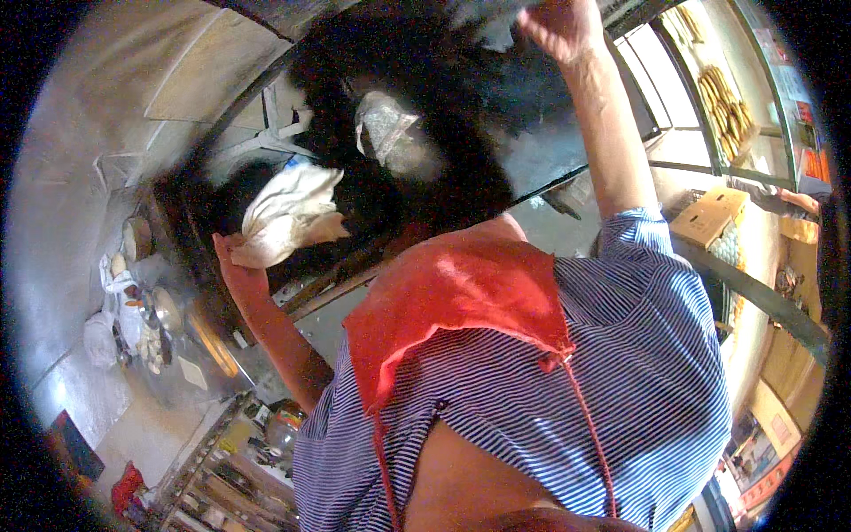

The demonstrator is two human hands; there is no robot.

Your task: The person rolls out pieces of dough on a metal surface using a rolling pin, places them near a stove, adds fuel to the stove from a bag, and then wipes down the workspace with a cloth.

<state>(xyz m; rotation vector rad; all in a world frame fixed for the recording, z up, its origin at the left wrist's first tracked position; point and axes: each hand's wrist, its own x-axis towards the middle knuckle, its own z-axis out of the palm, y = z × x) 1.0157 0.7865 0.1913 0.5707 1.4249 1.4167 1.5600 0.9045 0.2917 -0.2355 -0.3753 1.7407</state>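
My left hand (231,249) grips a crumpled whitish cloth (289,216) by its lower left end, and the cloth hangs over a large blackened surface (465,173). On that dark surface, beyond the cloth, lies a blurred crumpled whitish piece (387,126); its material is unclear. Stretched far forward, my right hand (565,30) is cut off by the top edge of the view. Its fingers are blurred, and I cannot see whether it touches anything. A red apron (465,286) with cord ties hangs over my striped shirt (638,332).
To the left, a metal counter (199,332) bears cloths and utensils. Drawers or crates (226,485) stand lower left. At right, a glass case holds long golden-brown baked goods (725,113), near a yellowish box (711,213) and another person's hand (801,201).
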